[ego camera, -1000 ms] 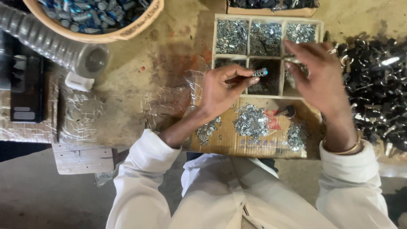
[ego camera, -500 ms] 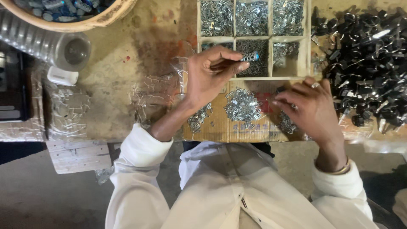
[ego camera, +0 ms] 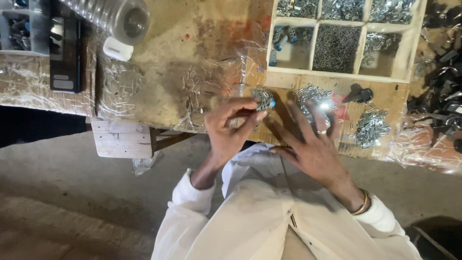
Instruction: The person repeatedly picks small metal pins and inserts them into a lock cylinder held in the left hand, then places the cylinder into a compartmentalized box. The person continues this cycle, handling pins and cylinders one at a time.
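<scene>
The left hand [ego camera: 231, 127] pinches a small metal part with a blue tip [ego camera: 264, 100] between thumb and fingers, though blur hides its exact shape. Just right of it, the right hand [ego camera: 308, 144] hovers with fingers spread and empty over a heap of shiny clips [ego camera: 310, 96] on the surface. Beyond both, the wooden divided tray [ego camera: 344, 77] is cut off at the top edge.

Clear plastic bags [ego camera: 118, 89] lie crumpled on the workbench's left and middle. A dark flat device [ego camera: 66, 50] with a pale label near its lower end lies far left.
</scene>
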